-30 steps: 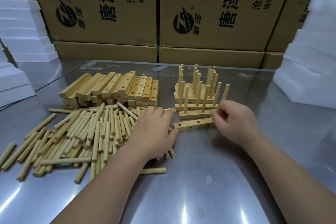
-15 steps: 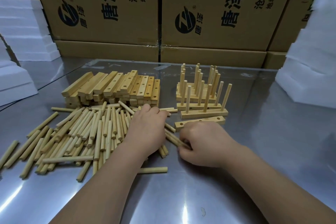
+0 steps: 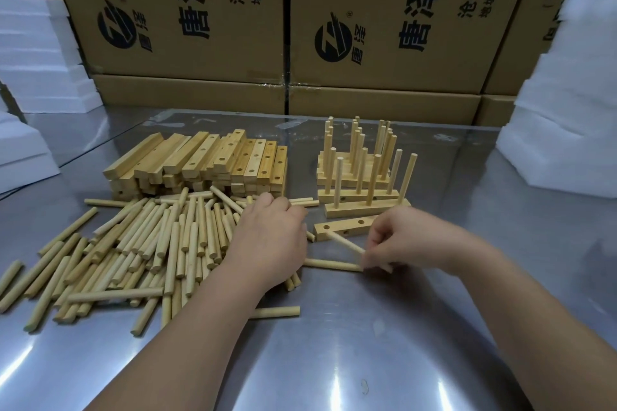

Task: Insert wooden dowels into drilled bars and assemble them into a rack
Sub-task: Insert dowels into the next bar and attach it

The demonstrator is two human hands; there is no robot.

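A heap of loose wooden dowels (image 3: pixel 140 243) covers the table's left half. My left hand (image 3: pixel 270 237) lies palm down on the heap's right edge, its fingertips hidden among the dowels. My right hand (image 3: pixel 397 243) pinches two dowels (image 3: pixel 345 245) by their right ends; one points up-left at the near side of an empty drilled bar (image 3: pixel 347 227) lying flat, the other lies nearly level on the table. Behind that bar stand finished bars with upright dowels (image 3: pixel 364 177). A stack of drilled bars (image 3: pixel 213 163) sits behind the heap.
The table is shiny metal (image 3: pixel 334 360). Cardboard boxes (image 3: pixel 367 27) form a wall at the back. White foam blocks stand at the right (image 3: pixel 567 110) and at the left (image 3: pixel 36 53). One stray dowel (image 3: pixel 277 311) lies near my left forearm.
My right hand went from the bars down to the heap's edge, picked up two dowels, and has lifted them toward the empty bar. My left hand stayed on the heap.
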